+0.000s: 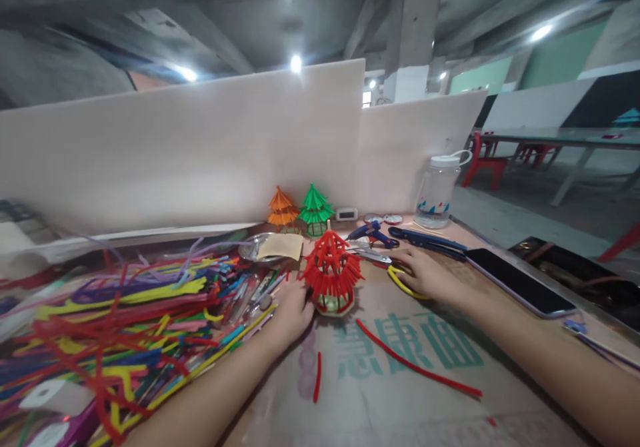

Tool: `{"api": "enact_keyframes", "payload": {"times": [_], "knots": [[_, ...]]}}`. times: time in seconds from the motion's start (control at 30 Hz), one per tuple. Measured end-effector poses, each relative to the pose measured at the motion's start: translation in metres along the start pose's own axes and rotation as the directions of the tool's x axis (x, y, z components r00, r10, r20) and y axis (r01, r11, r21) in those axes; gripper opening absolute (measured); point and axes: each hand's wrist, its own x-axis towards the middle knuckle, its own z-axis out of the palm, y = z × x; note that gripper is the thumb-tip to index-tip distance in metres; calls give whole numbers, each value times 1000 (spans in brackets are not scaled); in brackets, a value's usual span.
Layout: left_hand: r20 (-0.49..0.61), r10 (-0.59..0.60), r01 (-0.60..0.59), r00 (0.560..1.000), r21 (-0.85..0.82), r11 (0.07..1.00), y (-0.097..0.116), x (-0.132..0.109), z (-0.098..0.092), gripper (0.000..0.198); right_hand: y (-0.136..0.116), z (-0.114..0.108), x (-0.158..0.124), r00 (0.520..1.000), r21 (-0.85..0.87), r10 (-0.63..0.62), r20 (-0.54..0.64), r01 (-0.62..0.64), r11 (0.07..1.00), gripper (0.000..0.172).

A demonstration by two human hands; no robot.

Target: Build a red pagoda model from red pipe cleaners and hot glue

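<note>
– Where's the red tower (333,270)?
– Mid-table, beside the left hand (291,314), finger grip hidden; right hand (425,274) curls over a yellow handle (398,282), closure unclear. Steady the tower low, lightly.

Clear bottle (434,190), white lid with loop, upright at 3 o'clock from mid-view; coloured triangles low on its wall. Phone (517,280), dark screen up, between 3 and 4 o'clock; dark object (617,280) beyond it, blurred, identity unclear. Small white device (346,214) with dark display, just off centre toward 3, before pale panel (200,154) spanning 9 to 12. Concrete column (415,20) at 1. Long table (550,140), red chair (487,167): between 2 and 3. Ceiling light (296,64) near 12.
</note>
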Motion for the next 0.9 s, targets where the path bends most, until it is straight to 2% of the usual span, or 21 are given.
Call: {"api": "enact_keyframes", "payload": {"times": [0.1, 0.3, 0.53, 0.77, 0.83, 0.9], "knots": [[10, -40, 41, 999, -38, 998, -3, 1, 2, 27, 7, 3, 1, 999, -48, -33, -40, 31, 998, 41], [38, -118, 121, 992, -66, 991, -1, 5, -2, 31, 8, 8, 3, 999, -56, -23, -36, 21, 998, 40], [48, -133, 136, 990, -67, 988, 1, 4, -4, 26, 12, 10, 2, 999, -53, 9, -48, -11, 999, 39], [23, -135, 137, 991, -126, 983, -12, 1, 3, 33, 10, 12, 1, 999, -63, 41, -13, -42, 997, 39], [15, -146, 146, 989, -143, 979, -15, 1, 5, 32, 9, 9, 3, 999, -66, 46, -3, -46, 997, 38], [11, -148, 147, 989, -159, 976, -16, 0, 5, 31, 3, -5, 6, 999, -52, 31, 32, -29, 998, 39]]}}
